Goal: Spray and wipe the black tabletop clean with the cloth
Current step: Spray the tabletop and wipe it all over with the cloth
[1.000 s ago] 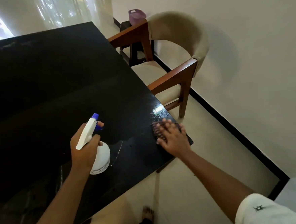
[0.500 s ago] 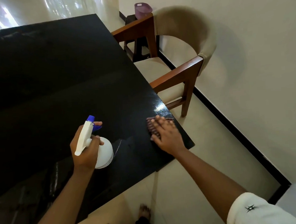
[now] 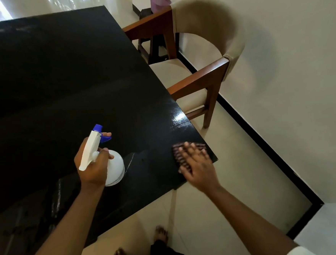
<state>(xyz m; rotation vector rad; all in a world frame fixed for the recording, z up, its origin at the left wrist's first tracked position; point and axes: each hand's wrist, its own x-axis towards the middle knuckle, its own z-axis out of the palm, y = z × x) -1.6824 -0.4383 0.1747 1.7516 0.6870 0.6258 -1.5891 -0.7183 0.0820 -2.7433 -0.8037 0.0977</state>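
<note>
Left hand (image 3: 92, 166) gripping white spray bottle (image 3: 114, 169) above black tabletop (image 3: 60, 85), index finger on blue trigger, nozzle pointing away from person. Right hand (image 3: 198, 165) flat, fingers spread, pressing dark ribbed cloth (image 3: 180, 153) onto near right corner of tabletop. Wet sheen along right edge. Wooden armchair (image 3: 199, 69) beside table; purple bin (image 3: 159, 1) beyond.

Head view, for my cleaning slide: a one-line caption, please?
Right hand presses a cloth flat on a corner of the black tabletop; left hand grips a white spray bottle.
</note>
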